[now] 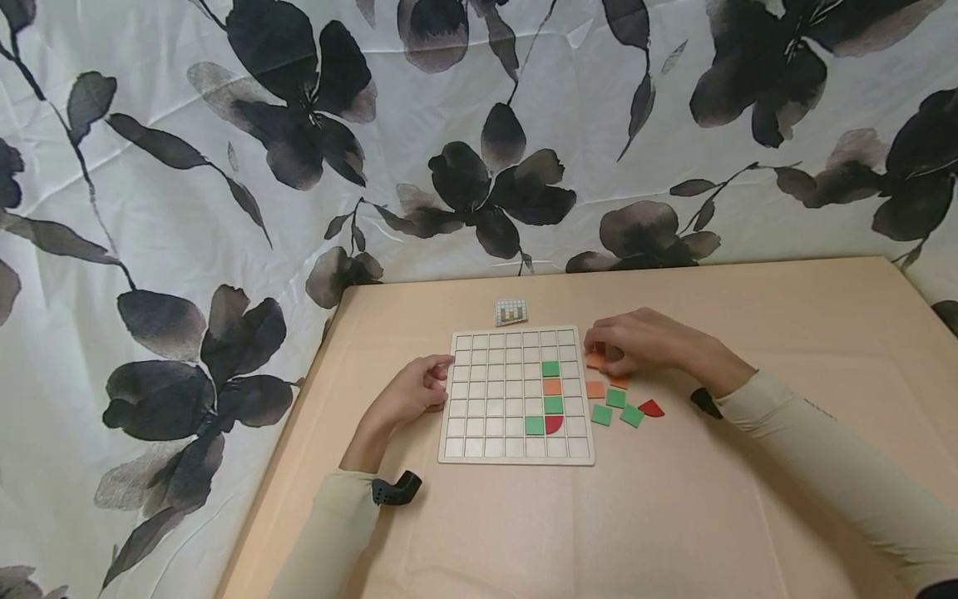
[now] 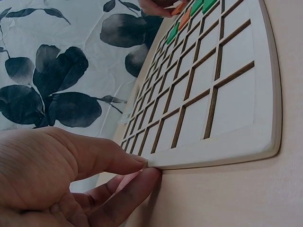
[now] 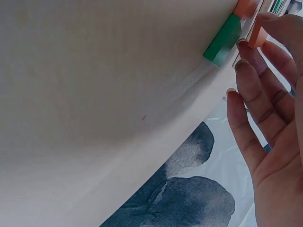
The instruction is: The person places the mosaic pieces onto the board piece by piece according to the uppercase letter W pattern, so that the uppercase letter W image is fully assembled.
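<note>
A white gridded board (image 1: pixel 488 399) lies on the table, its left edge pinched between thumb and fingers of my left hand (image 1: pixel 413 389). In the left wrist view, the thumb (image 2: pixel 128 163) meets the board's rim. On the grid's right side sit several green tiles (image 1: pixel 550 368), an orange tile (image 1: pixel 551 387) and a red rounded tile (image 1: pixel 554 424). My right hand (image 1: pixel 644 339) is just right of the board. Seen from the right wrist, its thumb and fingers pinch an orange square tile (image 3: pixel 258 37).
Loose tiles lie right of the board: an orange one (image 1: pixel 595 389), several green ones (image 1: pixel 616 398) and a red one (image 1: pixel 652 408). Behind the board is a small patterned card (image 1: pixel 511 312). A flower-printed cloth (image 1: pixel 419 108) hangs past the table's (image 1: pixel 674 516) far edge.
</note>
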Motion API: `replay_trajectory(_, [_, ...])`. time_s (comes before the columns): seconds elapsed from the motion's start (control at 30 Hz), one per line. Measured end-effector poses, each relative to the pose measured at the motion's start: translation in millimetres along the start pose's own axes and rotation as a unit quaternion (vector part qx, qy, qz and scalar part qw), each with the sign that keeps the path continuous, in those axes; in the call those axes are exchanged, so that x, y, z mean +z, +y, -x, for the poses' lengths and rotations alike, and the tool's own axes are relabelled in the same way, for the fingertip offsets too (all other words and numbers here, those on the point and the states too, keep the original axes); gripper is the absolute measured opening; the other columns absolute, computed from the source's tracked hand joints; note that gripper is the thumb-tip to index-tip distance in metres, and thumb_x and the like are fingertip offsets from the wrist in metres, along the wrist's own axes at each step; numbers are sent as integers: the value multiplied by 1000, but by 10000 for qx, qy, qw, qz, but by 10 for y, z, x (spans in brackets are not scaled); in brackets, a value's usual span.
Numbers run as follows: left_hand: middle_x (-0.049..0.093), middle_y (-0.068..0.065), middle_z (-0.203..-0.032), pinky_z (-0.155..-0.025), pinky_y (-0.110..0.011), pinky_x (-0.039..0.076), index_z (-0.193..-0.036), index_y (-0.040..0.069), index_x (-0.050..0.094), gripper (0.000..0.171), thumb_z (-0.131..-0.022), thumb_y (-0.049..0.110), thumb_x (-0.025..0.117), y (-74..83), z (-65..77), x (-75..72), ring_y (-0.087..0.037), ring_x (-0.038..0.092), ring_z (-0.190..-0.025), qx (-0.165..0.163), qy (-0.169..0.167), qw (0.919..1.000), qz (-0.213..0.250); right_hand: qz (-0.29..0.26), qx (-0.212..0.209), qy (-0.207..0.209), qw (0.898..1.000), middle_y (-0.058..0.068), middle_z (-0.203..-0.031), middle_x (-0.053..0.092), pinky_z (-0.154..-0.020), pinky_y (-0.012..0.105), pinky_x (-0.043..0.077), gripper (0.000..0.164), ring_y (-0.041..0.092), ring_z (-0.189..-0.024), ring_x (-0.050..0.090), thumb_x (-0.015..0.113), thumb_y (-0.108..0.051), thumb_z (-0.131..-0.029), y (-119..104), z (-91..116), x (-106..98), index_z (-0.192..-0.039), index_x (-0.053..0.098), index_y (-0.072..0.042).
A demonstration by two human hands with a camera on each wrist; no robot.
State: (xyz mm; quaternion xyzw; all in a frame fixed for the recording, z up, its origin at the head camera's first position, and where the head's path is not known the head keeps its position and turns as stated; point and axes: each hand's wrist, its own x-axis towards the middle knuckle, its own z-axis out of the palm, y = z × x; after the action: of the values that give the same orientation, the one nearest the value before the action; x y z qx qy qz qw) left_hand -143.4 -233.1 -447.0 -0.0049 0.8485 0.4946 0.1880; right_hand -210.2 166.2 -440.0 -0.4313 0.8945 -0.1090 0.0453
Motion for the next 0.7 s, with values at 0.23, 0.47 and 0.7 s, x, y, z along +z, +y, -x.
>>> replay_trajectory(0.23, [48, -13, -112, -68, -30, 56, -147, 6, 51, 67, -86, -18, 63, 0, 7, 2, -21, 53, -88, 19, -3, 10000, -18, 121, -76, 37, 9999, -9, -80, 57, -57, 24, 38, 24, 5, -67, 48, 79, -26, -83, -1, -1, -2, -105, 73, -19])
replay_trajectory(0.47, [49, -13, -112, -69, -30, 56, -147, 7, 51, 67, -86, -18, 63, 3, 18, 10, -22, 53, -88, 10, 44, 10000, -43, 281, -106, 19, 9995, -9, -81, 57, -58, 25, 37, 25, 6, -68, 48, 79, -28, -82, 0, -6, -7, -106, 74, -20])
replay_trajectory(0.7, [49, -12, -112, -68, -30, 56, -147, 7, 51, 67, -86, -18, 63, 15, 9, 9, -21, 52, -88, -15, 64, 10000, -28, 386, -157, 10, 9991, -9, -79, 57, -58, 25, 37, 23, 6, -68, 48, 79, -28, -82, 2, -17, -33, -104, 76, -20])
